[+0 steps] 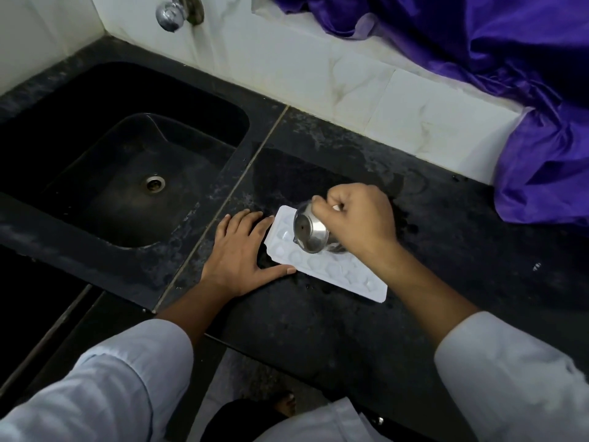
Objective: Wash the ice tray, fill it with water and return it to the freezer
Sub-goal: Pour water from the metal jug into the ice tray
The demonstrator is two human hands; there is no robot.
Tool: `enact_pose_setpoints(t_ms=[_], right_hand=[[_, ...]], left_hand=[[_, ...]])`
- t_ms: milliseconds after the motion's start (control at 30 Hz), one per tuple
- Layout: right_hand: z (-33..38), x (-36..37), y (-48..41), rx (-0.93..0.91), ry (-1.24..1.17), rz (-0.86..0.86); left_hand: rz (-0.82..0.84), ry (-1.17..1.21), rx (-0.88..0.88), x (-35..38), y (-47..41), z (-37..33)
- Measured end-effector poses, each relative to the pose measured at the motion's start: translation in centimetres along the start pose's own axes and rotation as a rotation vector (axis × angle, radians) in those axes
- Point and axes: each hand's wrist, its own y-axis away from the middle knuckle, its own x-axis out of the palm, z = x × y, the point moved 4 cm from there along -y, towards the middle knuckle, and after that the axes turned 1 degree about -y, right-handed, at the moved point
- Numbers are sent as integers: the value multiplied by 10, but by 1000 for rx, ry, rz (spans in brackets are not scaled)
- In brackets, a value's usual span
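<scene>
On the black speckled stone counter [318,333], just right of the sink [79,90], lies the ice tray [344,277]: a flat white plastic rectangle with rounded corners and rows of shallow rounded wells, set diagonally with one short end towards the sink. I see the left hand [242,253] resting palm-down on the stone with its fingers straight and spread, grasping nothing; its fingertips and thumb touch the edge of the tray at the end nearer the sink. The right hand [360,218] is clenched round a small steel cup [310,232], smooth and shiny with a flared round rim, held tilted above the wells at that same end of the tray. I cannot tell whether any liquid leaves the cup. Both forearms come out of loose, pale cloth sleeves [127,378]. The sink is a deep basin of the same dark matt material, with rounded corners and a round metal drain [155,184] in its floor. A thin pale seam [223,202] runs across the counter between the sink and the tray. Behind the counter stands a wall of glossy white marbled tiles [350,78], with a chrome tap [173,14] mounted above the sink. Crumpled purple cloth [510,74], satin-like and folded, hangs over the ledge at the far right.
</scene>
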Motion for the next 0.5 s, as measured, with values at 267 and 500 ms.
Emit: enact_pose_setpoints(t_ms=[267,500], right_hand=[[19,27,1,-111,273,61],[-4,15,1,23,71,15]], left_hand=[[5,-9,-9,1,0,0],[6,-5,-8,0,-1,0]])
